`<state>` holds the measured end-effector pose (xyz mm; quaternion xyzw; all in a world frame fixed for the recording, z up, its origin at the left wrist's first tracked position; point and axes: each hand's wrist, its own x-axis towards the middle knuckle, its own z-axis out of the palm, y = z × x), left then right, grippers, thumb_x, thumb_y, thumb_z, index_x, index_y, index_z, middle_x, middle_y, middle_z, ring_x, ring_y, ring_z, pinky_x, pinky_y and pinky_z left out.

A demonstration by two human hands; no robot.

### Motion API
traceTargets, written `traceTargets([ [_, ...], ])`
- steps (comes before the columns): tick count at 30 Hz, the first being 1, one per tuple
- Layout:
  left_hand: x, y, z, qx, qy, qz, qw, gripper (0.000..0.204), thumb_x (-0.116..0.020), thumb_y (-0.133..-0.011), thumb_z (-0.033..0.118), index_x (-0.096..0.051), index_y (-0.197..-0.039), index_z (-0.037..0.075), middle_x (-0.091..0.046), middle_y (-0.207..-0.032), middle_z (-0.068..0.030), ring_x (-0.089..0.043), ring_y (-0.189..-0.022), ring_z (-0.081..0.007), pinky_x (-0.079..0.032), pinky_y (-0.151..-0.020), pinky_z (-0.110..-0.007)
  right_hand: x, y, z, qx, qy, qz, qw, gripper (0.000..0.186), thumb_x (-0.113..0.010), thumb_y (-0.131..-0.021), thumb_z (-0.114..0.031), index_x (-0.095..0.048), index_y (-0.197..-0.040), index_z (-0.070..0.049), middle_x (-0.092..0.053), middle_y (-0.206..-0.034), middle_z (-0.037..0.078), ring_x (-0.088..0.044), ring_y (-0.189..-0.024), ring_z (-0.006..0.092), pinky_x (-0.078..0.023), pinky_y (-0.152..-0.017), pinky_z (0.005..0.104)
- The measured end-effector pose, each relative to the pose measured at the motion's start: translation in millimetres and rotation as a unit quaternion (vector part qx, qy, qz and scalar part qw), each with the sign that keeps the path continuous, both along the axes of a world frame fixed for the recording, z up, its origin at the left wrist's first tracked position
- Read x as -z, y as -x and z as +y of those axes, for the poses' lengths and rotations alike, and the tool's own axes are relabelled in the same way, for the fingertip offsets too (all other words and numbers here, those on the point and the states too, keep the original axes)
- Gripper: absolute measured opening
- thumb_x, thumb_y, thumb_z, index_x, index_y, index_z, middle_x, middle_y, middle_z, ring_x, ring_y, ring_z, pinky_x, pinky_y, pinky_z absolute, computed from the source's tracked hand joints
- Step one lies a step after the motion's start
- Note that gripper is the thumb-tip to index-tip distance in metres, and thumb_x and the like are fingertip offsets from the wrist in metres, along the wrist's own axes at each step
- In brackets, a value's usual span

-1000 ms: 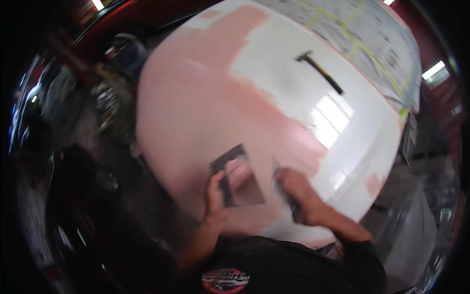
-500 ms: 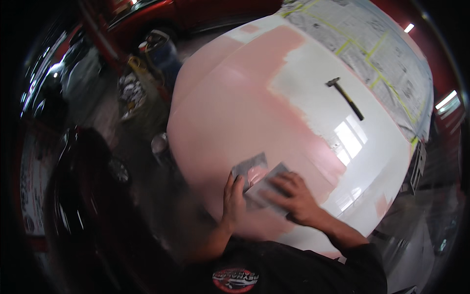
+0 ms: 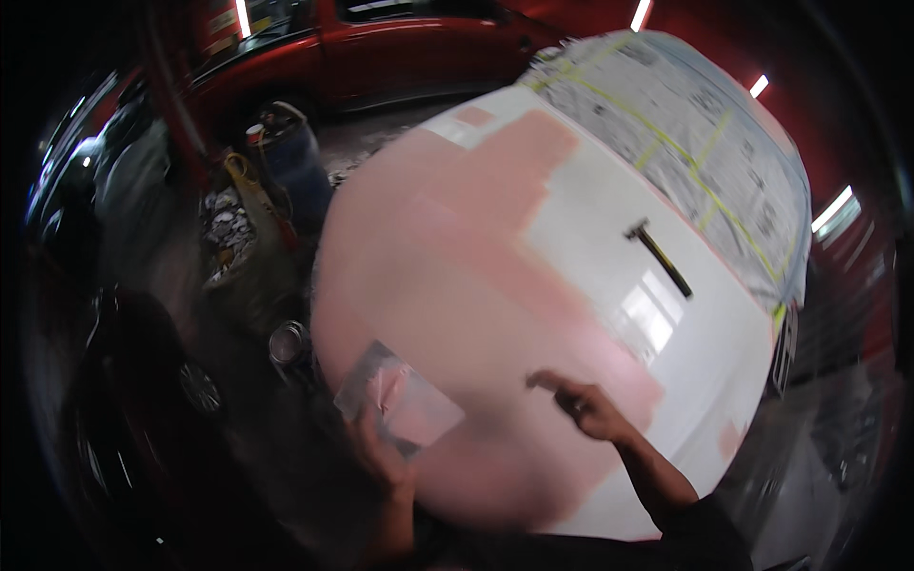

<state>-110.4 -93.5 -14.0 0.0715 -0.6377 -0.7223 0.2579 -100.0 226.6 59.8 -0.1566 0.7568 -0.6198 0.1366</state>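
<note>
My left hand point(image 3: 376, 452) grips a thin grey putty spreader point(image 3: 428, 414) by its edge, over the front left of a car hood. Another grey corner shows behind it, perhaps a second sheet under the first. A smear of pink body filler point(image 3: 385, 390) lies on the sheet. My right hand point(image 3: 590, 409) is above the pink-coated part of the hood point(image 3: 447, 247), fingers stretched out to the left with nothing seen in them. Whether the fingertips touch the surface I cannot tell.
A hammer point(image 3: 659, 257) lies on the glossy white part of the hood. Masking sheets point(image 3: 705, 143) with yellow-green tape cover the windshield. To the left stand a blue drum point(image 3: 297, 176), a sack of rubbish point(image 3: 233, 238), a metal can point(image 3: 286, 343) and a dark car point(image 3: 152, 400). A red pickup point(image 3: 409, 57) is behind.
My hands have drawn apart: the left moved left with the spreader, and the right let go of the grey sheet and lifted off rightward. The view has also shifted.
</note>
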Motion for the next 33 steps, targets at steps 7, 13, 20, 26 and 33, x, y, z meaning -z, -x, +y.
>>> traceTargets([
  [7,59,14,-59,0.105,-0.397,-0.124,0.903,0.046,-0.053,-0.093,0.018,-0.048,-0.135,-0.001,-0.057,-0.130,-0.0162,-0.056,-0.121,-0.0319,-0.043,-0.106,-0.048,23,296,2,-0.016,-0.421,0.293,0.858,0.066,-0.049,-0.079,0.015,-0.057,-0.138,-0.014,-0.056,-0.141,0.009,-0.052,-0.130,0.0304,-0.041,-0.108,0.0410],
  [13,121,-12,-79,0.073,-0.434,-0.168,0.882,0.044,-0.052,-0.094,0.025,-0.052,-0.134,0.004,-0.059,-0.131,-0.0148,-0.058,-0.121,-0.0322,-0.046,-0.105,-0.049,81,468,-23,-0.086,-0.570,0.321,0.752,0.067,-0.047,-0.081,0.009,-0.058,-0.137,-0.025,-0.052,-0.146,0.002,-0.041,-0.140,0.0195,-0.028,-0.113,0.0548],
  [20,136,-16,-83,0.046,-0.453,-0.267,0.849,0.042,-0.048,-0.099,0.023,-0.055,-0.133,-0.001,-0.062,-0.129,-0.0164,-0.061,-0.119,-0.0324,-0.048,-0.103,-0.046,107,514,-42,-0.080,-0.597,0.342,0.722,0.066,-0.046,-0.081,0.006,-0.058,-0.138,-0.026,-0.053,-0.146,0.002,-0.042,-0.140,0.0197,-0.029,-0.112,0.0540],
  [26,124,-8,-82,0.036,-0.450,-0.278,0.848,0.039,-0.048,-0.099,0.022,-0.057,-0.131,-0.001,-0.064,-0.127,-0.0150,-0.062,-0.117,-0.0319,-0.049,-0.102,-0.046,110,521,-41,-0.069,-0.585,0.325,0.740,0.061,-0.052,-0.084,0.000,-0.056,-0.139,-0.025,-0.052,-0.147,0.002,-0.043,-0.140,0.0210,-0.029,-0.112,0.0528],
  [33,118,-12,-79,0.062,-0.446,-0.256,0.855,0.037,-0.048,-0.100,0.021,-0.058,-0.130,0.001,-0.062,-0.129,-0.0135,-0.060,-0.118,-0.0300,-0.050,-0.100,-0.044,102,528,-47,-0.116,-0.587,0.290,0.747,0.068,-0.052,-0.078,0.004,-0.055,-0.140,-0.025,-0.051,-0.147,0.005,-0.043,-0.139,0.0237,-0.033,-0.110,0.0500],
])
